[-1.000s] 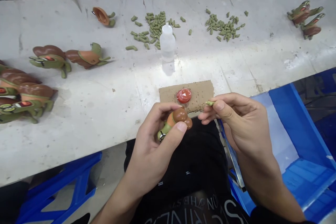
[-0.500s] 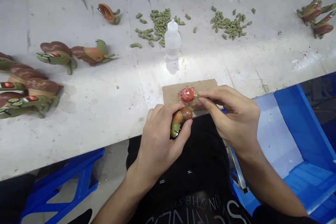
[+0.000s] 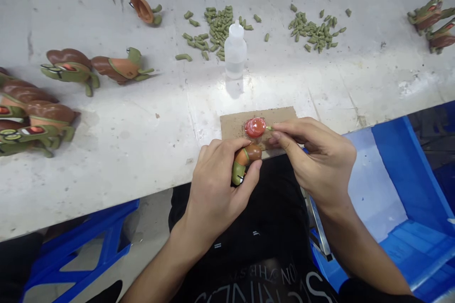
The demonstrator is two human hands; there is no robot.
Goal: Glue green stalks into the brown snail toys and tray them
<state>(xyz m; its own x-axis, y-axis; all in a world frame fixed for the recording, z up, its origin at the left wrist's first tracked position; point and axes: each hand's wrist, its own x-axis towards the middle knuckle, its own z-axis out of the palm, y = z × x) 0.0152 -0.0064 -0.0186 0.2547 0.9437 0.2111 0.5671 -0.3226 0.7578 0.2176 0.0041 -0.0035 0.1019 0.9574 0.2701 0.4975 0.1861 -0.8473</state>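
Observation:
My left hand [image 3: 220, 175] is closed around a turtle figure [image 3: 244, 158] with a brown shell, orange body and green head. Between the thumb and forefinger of my right hand [image 3: 316, 156] is a small green leg piece [image 3: 269, 128], mostly covered by the fingertips. Its tip is at the right edge of a small red-filled dish [image 3: 255, 127]; whether it touches the red contents I cannot tell. Under the dish lies a piece of cardboard [image 3: 231, 123] at the table's near edge.
Behind the cardboard stands a clear squeeze bottle [image 3: 235, 52]. Small green pieces lie in a left pile [image 3: 218, 26] and a right pile [image 3: 316, 31]. Several turtle figures [image 3: 50, 118] crowd the left, others [image 3: 426, 14] the far right. A blue bin [image 3: 408, 165] stands right, a blue stool [image 3: 81, 251] left.
Both hands keep their grips. The green piece in my right hand shifts very slightly away from the red dish. The view has tilted a little, moving the table's far edge up.

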